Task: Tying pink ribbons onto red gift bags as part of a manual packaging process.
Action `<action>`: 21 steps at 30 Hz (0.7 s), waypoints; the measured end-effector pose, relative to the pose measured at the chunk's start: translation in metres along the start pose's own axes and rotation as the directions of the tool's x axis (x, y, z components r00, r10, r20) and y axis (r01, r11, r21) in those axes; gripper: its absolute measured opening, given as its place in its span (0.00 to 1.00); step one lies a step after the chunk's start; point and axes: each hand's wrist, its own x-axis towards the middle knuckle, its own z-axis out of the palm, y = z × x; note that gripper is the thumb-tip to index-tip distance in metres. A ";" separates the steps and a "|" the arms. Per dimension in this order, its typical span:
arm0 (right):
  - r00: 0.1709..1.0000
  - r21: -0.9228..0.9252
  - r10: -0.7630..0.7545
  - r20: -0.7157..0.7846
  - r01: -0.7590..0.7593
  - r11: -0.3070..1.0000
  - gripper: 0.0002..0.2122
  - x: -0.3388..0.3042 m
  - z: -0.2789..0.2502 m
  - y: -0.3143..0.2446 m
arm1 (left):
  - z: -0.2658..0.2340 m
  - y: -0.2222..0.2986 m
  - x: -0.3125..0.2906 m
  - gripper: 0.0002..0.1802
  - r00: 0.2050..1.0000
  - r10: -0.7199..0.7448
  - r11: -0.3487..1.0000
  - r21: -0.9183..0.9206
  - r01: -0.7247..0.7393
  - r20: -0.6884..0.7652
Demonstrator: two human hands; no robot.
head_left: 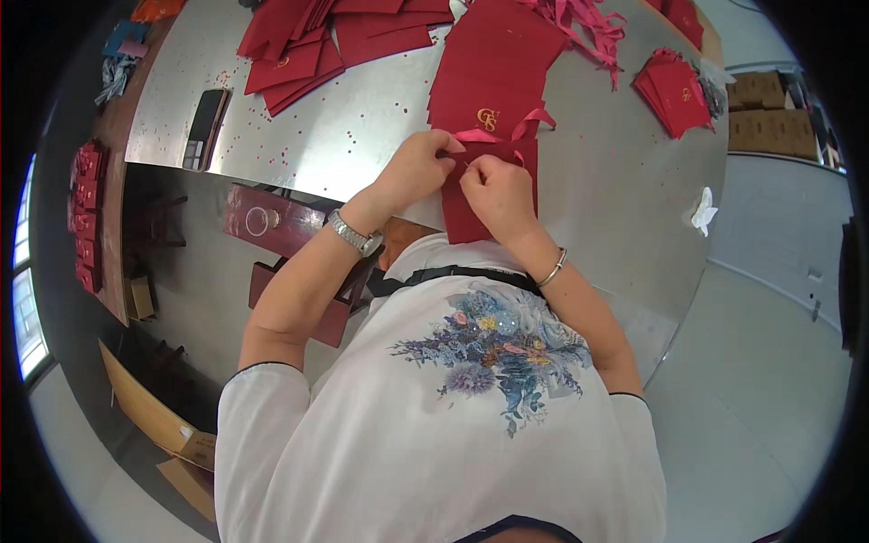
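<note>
At the near edge of the grey metal table (625, 208), a flat, dark-red rectangular bag (456, 214) lies beneath both hands. The left hand (415, 170) pinches a narrow pink fabric ribbon (480, 136) at the bag's twelve o'clock edge. The right hand (500, 195) curls over the bag, fingertips hidden; I cannot tell what it grips. A black rectangular phone (206, 129) lies toward nine o'clock.

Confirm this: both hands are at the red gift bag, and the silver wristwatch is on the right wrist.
Wrong wrist: the head view shows the silver wristwatch on the left wrist. The left hand and right hand are at the red gift bag.
</note>
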 end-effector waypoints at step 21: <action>1.000 0.242 0.015 -0.014 -0.012 0.970 0.07 -0.009 -0.003 0.003 | 0.001 -0.015 -0.001 0.07 0.937 -0.233 0.673 -0.653 0.347 0.258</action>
